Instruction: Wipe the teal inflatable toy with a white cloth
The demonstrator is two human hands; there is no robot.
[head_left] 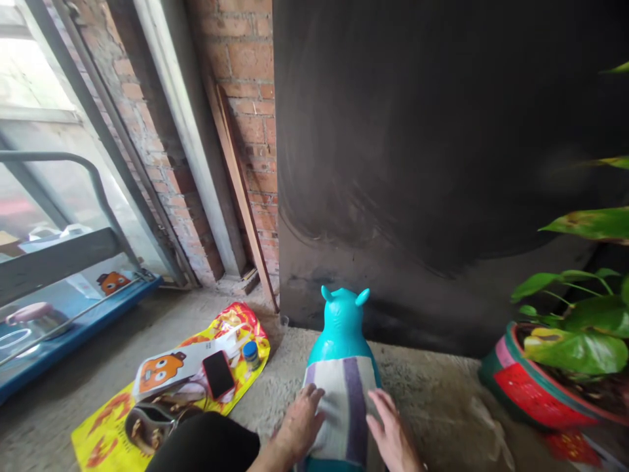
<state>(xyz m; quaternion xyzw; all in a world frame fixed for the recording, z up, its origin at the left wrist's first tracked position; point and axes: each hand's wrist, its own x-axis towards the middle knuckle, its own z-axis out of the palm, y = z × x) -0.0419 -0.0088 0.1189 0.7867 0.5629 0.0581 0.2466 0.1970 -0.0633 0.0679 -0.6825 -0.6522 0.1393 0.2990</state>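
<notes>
My left hand (301, 423) lies flat on the striped cloth (344, 410), fingers spread wide and gripping nothing, and my right hand (390, 432) rests on the cloth's right edge with the fingers straight and close together, also holding nothing. The cloth is draped over the back of the turquoise toy animal (343, 324), which stands on the concrete floor (432, 393) right in front of me, near the middle of the scene. The toy's long axis runs away from me, from the back under my palms out to the head and two small ears at the far end, facing the dark wall (442, 164). The cloth's bands of grey, cream and purple run the same near-to-far way, so my fingers point along them. Both hands sit about equally close, one on each flank, the left slightly farther up the back. The toy looks like smooth, glossy, rounded plastic or rubber; the cloth looks soft and woven, and lies fairly flat over the curve. The floor is rough and gritty. To the near left is a yellow and red printed bag (122, 406) with a phone (219, 373), a small blue-capped jar (251, 354) and an orange cartoon box (162, 370) on it. To the right stands a potted plant (570, 328) in a red and green painted pot (531, 393), well apart from my hands. Far left, a brick wall (246, 98) meets a metal window frame.
</notes>
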